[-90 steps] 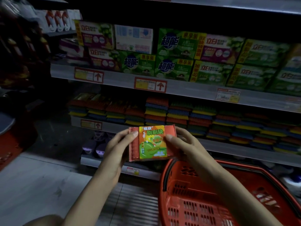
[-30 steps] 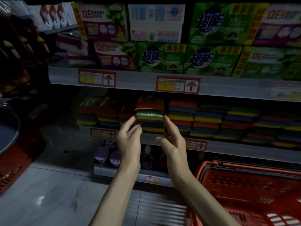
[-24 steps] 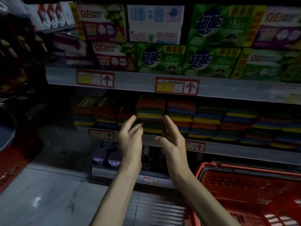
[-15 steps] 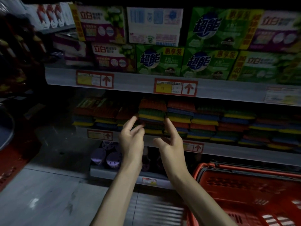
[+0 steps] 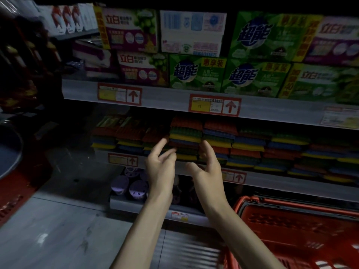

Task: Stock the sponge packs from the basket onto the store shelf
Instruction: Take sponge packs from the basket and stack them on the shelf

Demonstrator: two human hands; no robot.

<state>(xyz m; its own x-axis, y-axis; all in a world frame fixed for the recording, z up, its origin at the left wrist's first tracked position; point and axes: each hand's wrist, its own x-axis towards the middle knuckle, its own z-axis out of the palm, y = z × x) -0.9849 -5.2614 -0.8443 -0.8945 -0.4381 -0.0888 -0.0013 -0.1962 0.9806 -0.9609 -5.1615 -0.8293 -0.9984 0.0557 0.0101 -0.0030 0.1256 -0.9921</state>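
Both hands hover facing each other, holding nothing. The left hand [image 5: 160,169] has loosely spread, slightly bent fingers; the right hand [image 5: 208,171] is cupped open, thumb pointing toward the left one. Just beyond their fingertips a stack of flat rectangular sponge packs [image 5: 185,133], ridged layers in orange, green, yellow and blue, sits on the grey metal shelf [image 5: 281,184]. Under the right forearm stands the red slotted plastic basket [image 5: 272,203].
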